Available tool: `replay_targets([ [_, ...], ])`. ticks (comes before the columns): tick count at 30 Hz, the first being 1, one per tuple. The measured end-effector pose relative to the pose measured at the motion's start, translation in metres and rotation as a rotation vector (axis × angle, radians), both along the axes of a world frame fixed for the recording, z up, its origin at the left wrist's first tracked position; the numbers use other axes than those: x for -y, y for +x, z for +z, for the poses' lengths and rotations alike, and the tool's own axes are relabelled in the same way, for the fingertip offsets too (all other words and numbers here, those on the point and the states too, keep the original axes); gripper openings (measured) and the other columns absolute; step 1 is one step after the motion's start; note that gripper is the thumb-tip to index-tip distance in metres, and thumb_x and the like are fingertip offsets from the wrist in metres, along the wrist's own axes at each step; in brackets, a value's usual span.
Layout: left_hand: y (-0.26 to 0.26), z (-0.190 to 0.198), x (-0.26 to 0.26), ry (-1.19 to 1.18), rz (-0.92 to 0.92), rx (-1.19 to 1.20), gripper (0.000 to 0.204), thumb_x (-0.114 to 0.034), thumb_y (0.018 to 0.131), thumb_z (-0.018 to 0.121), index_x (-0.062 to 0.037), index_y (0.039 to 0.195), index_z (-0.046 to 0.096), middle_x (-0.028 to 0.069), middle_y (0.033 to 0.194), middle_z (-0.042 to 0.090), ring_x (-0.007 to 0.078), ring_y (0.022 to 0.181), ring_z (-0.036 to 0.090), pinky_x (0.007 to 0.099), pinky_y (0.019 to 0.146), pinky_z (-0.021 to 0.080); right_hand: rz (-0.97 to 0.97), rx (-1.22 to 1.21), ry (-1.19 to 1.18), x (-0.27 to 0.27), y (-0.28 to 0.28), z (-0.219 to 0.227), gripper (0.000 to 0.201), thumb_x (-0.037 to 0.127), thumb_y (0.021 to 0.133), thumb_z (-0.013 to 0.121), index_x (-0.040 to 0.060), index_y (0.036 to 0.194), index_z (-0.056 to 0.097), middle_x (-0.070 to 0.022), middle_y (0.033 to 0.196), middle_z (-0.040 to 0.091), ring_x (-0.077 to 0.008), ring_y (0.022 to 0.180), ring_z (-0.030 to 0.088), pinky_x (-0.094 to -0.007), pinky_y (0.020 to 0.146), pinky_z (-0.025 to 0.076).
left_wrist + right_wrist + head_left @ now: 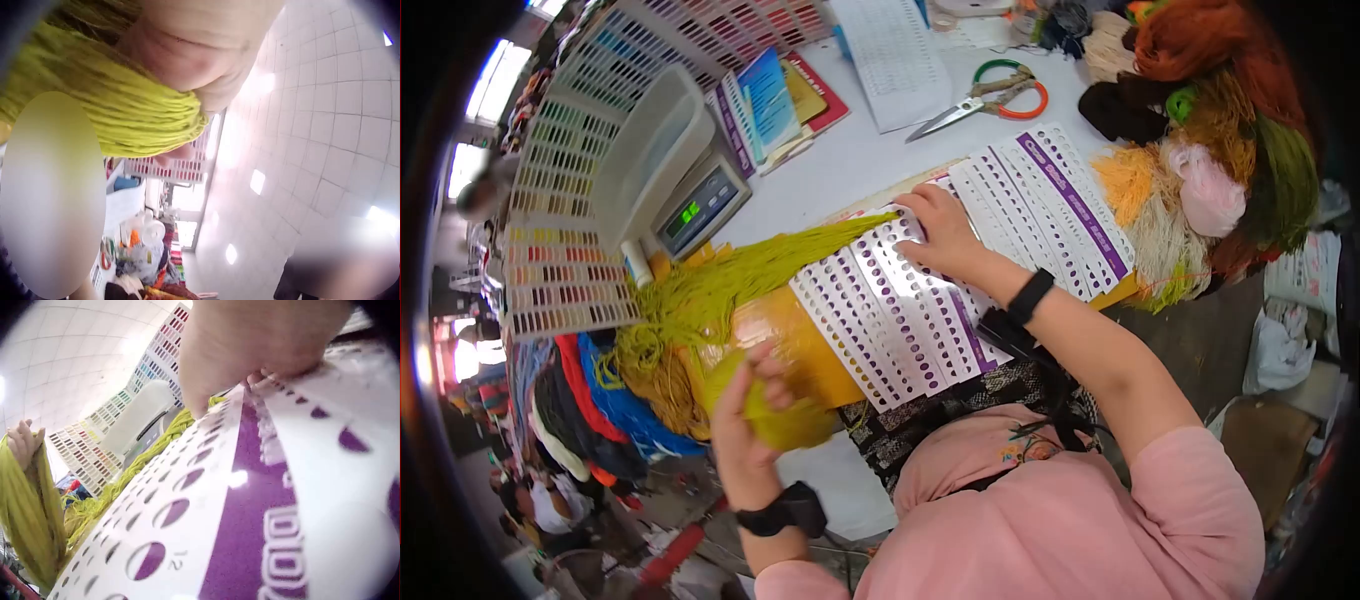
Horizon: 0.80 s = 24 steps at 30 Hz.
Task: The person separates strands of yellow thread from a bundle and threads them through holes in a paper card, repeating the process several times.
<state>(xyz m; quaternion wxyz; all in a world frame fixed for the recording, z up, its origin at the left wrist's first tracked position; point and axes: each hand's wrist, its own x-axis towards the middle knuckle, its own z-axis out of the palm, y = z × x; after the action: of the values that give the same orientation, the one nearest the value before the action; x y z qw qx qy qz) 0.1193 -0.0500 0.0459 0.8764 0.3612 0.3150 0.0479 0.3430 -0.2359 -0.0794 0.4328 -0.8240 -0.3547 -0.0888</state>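
Observation:
Yellow-green thread (750,260) stretches in a loose bundle across the table and narrows at the upper edge of a white card with punched holes (870,310). My left hand (750,400) grips a hank of it low at the table's near edge; the hank is blurred in the head view and folds over the fingers in the left wrist view. On the card lies my right hand (940,235), right at the narrow thread end (215,400). Its fingertips (256,378) are curled beneath the palm; I cannot tell whether they pinch the thread or card.
A digital scale (700,210) with a white tray stands at the left, before colour sample boards (550,170). Scissors (990,95) lie at the back. Another punched card (1040,200) and coloured hanks (1210,180) are at right; more hanks (590,390) hang at the left.

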Motion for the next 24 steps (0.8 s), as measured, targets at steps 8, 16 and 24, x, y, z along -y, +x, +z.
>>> replay_targets([
  [8, 0.027, -0.001, 0.074, -0.061, -0.063, 0.19, 0.051, -0.036, 0.088, 0.03, 0.0028, 0.121, 0.032, 0.0138, 0.116, 0.044, 0.0206, 0.101, 0.045, 0.0361, 0.083, 0.038, 0.461, -1.202, 0.344, -0.005, -0.091, 0.084, 0.007, 0.006, 0.075, 0.055, 0.0003, 0.071, 0.056, -0.0002, 0.062, 0.051, -0.0052, 0.05, 0.046, -0.0176, 0.047, 0.038],
  [16, 0.009, 0.005, 0.077, -0.125, -0.027, 0.238, 0.06, -0.043, 0.087, 0.024, 0.0043, 0.124, 0.025, 0.0146, 0.116, 0.042, 0.022, 0.099, 0.045, 0.0365, 0.084, 0.037, 0.431, -1.485, 0.386, -0.005, -0.106, 0.115, 0.008, 0.005, 0.074, 0.054, -0.0017, 0.077, 0.059, -0.0031, 0.056, 0.054, -0.0058, 0.045, 0.047, -0.0177, 0.042, 0.039],
  [24, 0.009, 0.004, 0.079, -0.186, -0.078, 0.287, 0.062, -0.044, 0.086, 0.025, 0.0059, 0.122, 0.027, 0.0166, 0.11, 0.045, 0.0238, 0.092, 0.049, 0.0377, 0.08, 0.039, 0.421, -1.479, 0.387, -0.003, -0.115, 0.119, 0.009, 0.007, 0.073, 0.056, -0.002, 0.071, 0.059, -0.0025, 0.055, 0.053, -0.0066, 0.045, 0.048, -0.0192, 0.041, 0.039],
])
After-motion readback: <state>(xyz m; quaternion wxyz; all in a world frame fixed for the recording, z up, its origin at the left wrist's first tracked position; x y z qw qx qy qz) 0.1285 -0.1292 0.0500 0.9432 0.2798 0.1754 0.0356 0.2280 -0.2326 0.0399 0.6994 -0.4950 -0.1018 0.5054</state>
